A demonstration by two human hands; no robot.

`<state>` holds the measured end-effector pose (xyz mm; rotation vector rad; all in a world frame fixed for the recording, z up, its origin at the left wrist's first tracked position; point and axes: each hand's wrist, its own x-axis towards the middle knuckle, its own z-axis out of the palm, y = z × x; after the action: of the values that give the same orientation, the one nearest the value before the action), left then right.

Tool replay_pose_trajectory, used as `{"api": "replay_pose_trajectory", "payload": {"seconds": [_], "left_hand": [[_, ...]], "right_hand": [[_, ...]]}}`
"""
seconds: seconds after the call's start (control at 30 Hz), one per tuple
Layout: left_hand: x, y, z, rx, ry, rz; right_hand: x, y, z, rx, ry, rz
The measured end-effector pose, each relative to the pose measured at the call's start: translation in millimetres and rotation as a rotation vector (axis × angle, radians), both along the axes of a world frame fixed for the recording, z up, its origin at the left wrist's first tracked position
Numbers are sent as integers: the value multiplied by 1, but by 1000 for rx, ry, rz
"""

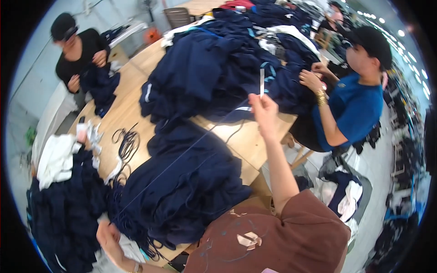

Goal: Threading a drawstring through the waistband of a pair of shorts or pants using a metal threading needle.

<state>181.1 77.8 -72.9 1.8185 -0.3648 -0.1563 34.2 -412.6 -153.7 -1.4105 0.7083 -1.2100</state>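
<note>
Wooden table (136, 79), heaped with navy garments (195, 200); our right hand (265, 111) pinches a slim pale strip (261, 82), thread (173, 167) slanting across them toward our left hand (108, 236), its grip unreadable. Overpulling could snap that thread or snag cords (127, 227)!

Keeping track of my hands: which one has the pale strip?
Your right hand, the raised one: the pale strip sticks up from it. Your left hand, at lower left, shows none.

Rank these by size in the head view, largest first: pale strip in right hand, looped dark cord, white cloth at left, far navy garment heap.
Far navy garment heap
White cloth at left
Looped dark cord
Pale strip in right hand
</note>
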Motion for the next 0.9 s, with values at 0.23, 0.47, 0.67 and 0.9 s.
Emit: {"api": "replay_pose_trajectory", "payload": {"seconds": [0.23,0.47,0.67,0.9], "left_hand": [[3,-9,-11,637,-744,330],[-31,-126,-35,-91,-388,149],[-61,-171,-57,-68,-238,-122],[-69,-210,-65,16,-307,-184]], "right_hand": [[19,58,-14,-36,386,188],[38,109,-18,345,-107,649],[31,130,5,412,-225,749],[10,123,14,301,-214,645]]}}
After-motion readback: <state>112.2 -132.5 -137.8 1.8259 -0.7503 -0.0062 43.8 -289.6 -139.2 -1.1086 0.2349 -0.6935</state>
